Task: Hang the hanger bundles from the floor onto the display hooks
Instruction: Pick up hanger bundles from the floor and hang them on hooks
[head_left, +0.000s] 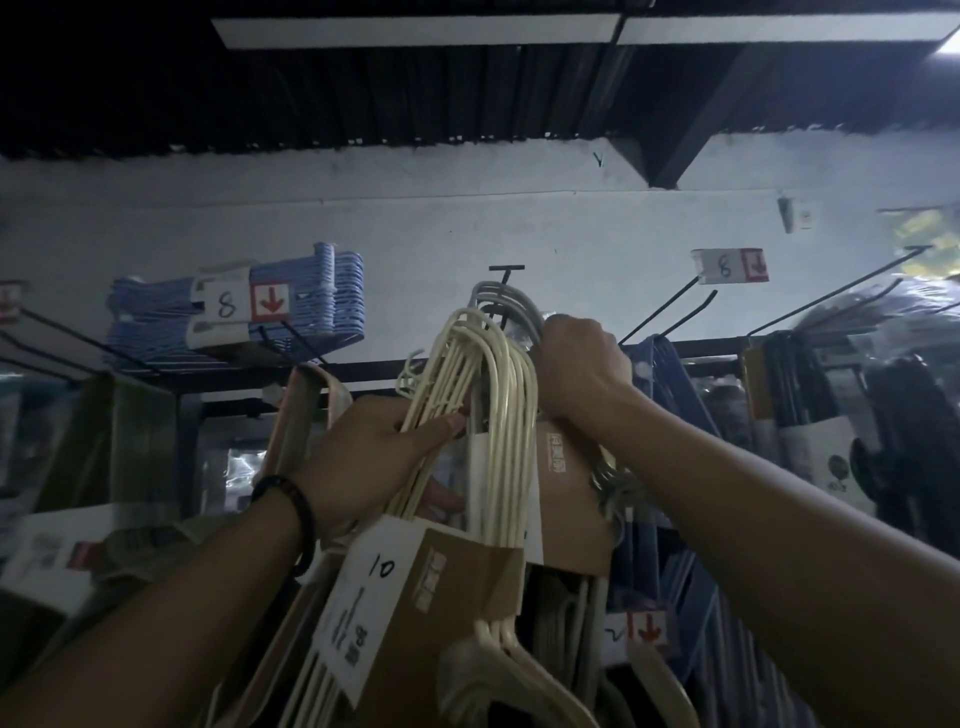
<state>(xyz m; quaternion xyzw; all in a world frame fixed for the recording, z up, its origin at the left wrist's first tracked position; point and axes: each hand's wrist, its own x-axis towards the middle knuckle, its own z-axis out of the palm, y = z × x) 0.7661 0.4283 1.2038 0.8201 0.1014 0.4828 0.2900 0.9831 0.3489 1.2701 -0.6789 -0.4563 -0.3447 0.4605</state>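
The deciding relation is between the hook (506, 269) and the grey bundle (503, 302). The hook's T-shaped tip stands directly above the bundle's curved tops, and the two overlap in view. Whether the curves are already threaded over the tip cannot be told. The right grip (579, 364) is clenched around the grey bundle's necks just below those curves, at their right side. This makes it the nearer grip to the hook. The left grip (374, 457) is lower and to the left. It grasps the cream bundle (498, 395) at the necks, with the thumb across them. Both bundles have their long axis running from the curved tops, high near the wall (571, 234), down toward the person. The cream tops sit just below and in front of the grey tops, so the judgement is that grey goes on first and cream follows on the same line. Count: two bundles in hand, one per grip, each with one cardboard sleeve. The cream sleeve (447, 587) is marked "10". One blue bundle (322, 306) hangs on the hooks at the left. More blue hangers (670, 374) hang behind the right arm, number unclear. Two price tags (244, 304) (730, 266) read "8". At least four bare wire prongs (831, 293) show at the right.
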